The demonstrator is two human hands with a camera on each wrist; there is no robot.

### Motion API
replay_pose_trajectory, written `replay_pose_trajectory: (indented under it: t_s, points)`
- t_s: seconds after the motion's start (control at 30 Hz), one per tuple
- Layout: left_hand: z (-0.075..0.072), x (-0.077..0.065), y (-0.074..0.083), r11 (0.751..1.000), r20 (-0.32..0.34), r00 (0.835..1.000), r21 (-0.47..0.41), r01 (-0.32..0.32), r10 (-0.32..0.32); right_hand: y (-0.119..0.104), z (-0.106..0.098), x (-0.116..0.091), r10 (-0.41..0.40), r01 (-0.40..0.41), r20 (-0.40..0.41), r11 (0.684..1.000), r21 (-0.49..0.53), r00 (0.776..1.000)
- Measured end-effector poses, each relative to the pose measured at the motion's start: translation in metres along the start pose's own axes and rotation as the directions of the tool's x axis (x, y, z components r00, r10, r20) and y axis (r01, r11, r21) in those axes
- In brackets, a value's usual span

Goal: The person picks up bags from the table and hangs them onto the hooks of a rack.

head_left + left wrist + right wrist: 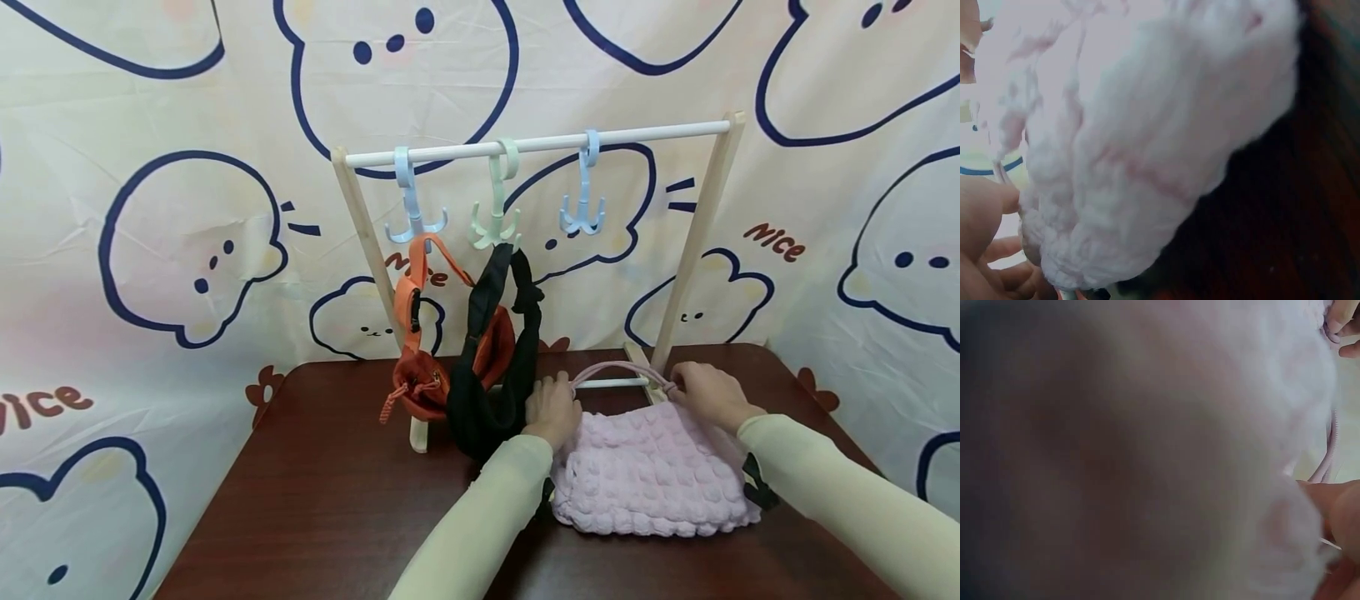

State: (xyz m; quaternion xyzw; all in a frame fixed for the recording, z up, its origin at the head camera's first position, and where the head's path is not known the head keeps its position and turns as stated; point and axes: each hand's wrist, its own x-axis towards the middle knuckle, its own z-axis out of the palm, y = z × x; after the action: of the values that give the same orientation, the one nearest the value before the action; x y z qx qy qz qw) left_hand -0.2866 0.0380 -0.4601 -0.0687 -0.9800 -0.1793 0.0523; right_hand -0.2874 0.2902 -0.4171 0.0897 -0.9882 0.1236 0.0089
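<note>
A pale pink, puffy knitted handbag (660, 475) is upright over the table's right half, its pink handle (617, 365) arching above it. At the handle's left end, my left hand (553, 410) pinches the bag's top corner. My right hand (708, 396) grips the opposite corner, where the handle joins. In the left wrist view, fingers (985, 212) bend behind the bag's edge. The bag fills most of the right wrist view, blurred, with my right hand (1342, 515) at its edge. Whether the bag's bottom touches the table cannot be told.
Behind stands a rack with a white bar (637, 135). A blue hook (411, 200), a green hook (497, 200) and another blue hook (583, 192) hang from it. An orange bag (420, 383) and a black bag (483, 408) hang at left, above the brown table (322, 500).
</note>
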Motion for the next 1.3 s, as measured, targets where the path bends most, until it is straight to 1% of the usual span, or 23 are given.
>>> replay_pose_trajectory:
  t_s: [0.07,0.2,0.3,0.43,0.5,0.67,0.8,0.93,1.1,1.3]
  points:
    - [-0.001,-0.002,0.0,1.0,0.002,1.0,0.015,-0.005,0.005,-0.001,-0.001,0.0,-0.009,0.009,0.002,1.0,0.0,1.0]
    - [-0.006,-0.007,-0.002,0.997,0.005,0.999,0.065,-0.036,0.035,-0.005,-0.002,-0.004,-0.032,0.032,0.016,0.999,-0.002,0.999]
    - [-0.01,-0.012,-0.006,0.991,0.018,0.997,0.11,-0.072,0.07,-0.009,-0.002,-0.01,-0.055,0.055,0.028,0.998,0.007,0.998]
    - [-0.013,-0.019,-0.013,0.98,0.052,0.991,0.151,-0.127,0.12,-0.014,0.0,-0.02,-0.089,0.088,0.043,0.996,0.016,0.995]
    - [-0.015,-0.023,-0.016,0.977,0.085,0.986,0.151,-0.153,0.141,-0.016,0.0,-0.025,-0.09,0.088,0.063,0.996,0.02,0.994]
    - [-0.022,-0.032,-0.02,0.972,0.156,0.972,0.126,-0.196,0.176,-0.022,-0.002,-0.034,-0.082,0.078,0.148,0.996,0.036,0.986]
    - [-0.026,-0.04,-0.023,0.965,0.17,0.967,0.146,-0.217,0.192,-0.025,-0.003,-0.038,-0.114,0.11,0.201,0.993,0.031,0.973]
    - [-0.03,-0.046,-0.025,0.964,0.209,0.959,0.144,-0.225,0.193,-0.028,-0.004,-0.041,-0.137,0.135,0.232,0.99,0.025,0.963]
    - [-0.034,-0.053,-0.027,0.968,0.266,0.945,0.111,-0.227,0.191,-0.031,-0.003,-0.045,-0.132,0.129,0.264,0.991,0.029,0.955]
    - [-0.038,-0.059,-0.029,0.967,0.304,0.933,0.1,-0.235,0.196,-0.032,0.0,-0.048,-0.12,0.114,0.304,0.993,0.038,0.945]
